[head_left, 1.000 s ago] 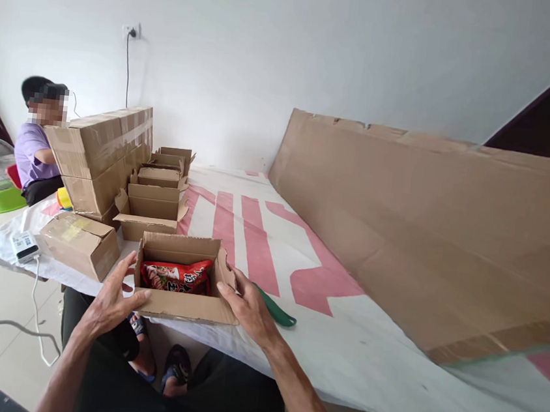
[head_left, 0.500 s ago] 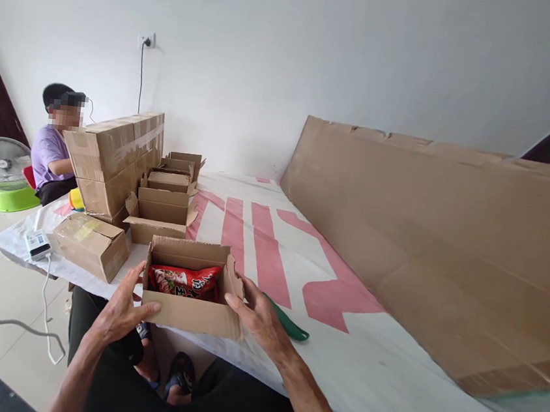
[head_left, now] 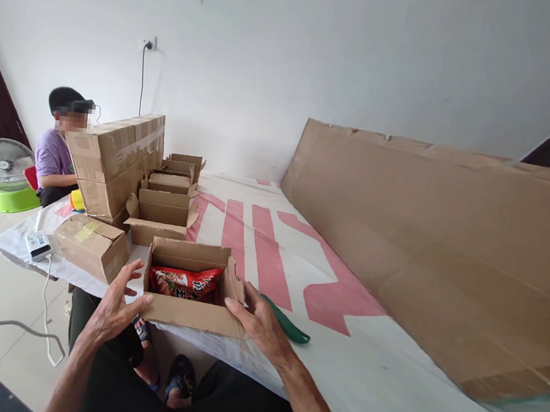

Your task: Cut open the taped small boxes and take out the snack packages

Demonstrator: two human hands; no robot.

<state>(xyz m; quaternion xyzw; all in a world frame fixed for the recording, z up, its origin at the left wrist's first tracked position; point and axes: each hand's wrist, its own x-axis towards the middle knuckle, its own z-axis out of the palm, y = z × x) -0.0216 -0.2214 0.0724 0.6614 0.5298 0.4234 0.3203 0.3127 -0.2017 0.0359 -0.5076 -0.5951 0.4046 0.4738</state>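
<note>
In front of me on the table edge stands an open cardboard box with its flaps raised. Inside lies a red printed food packet. My left hand is at the box's left end, fingers spread and the thumb at the front flap's corner; it grips nothing. At the right end, my right hand holds the box, with the thumb over the front and the fingers behind the side flap. Just beyond that hand is a green curved object, partly hidden by it.
Several open boxes line up behind mine. Left of them are stacked taped cartons, a closed box and a white device with a cable. A large cardboard sheet leans at the right. A person sits beyond the cartons.
My left hand has loosened from the box's left end, and its fingers have moved slightly away to the left. My right hand stays on the box.
</note>
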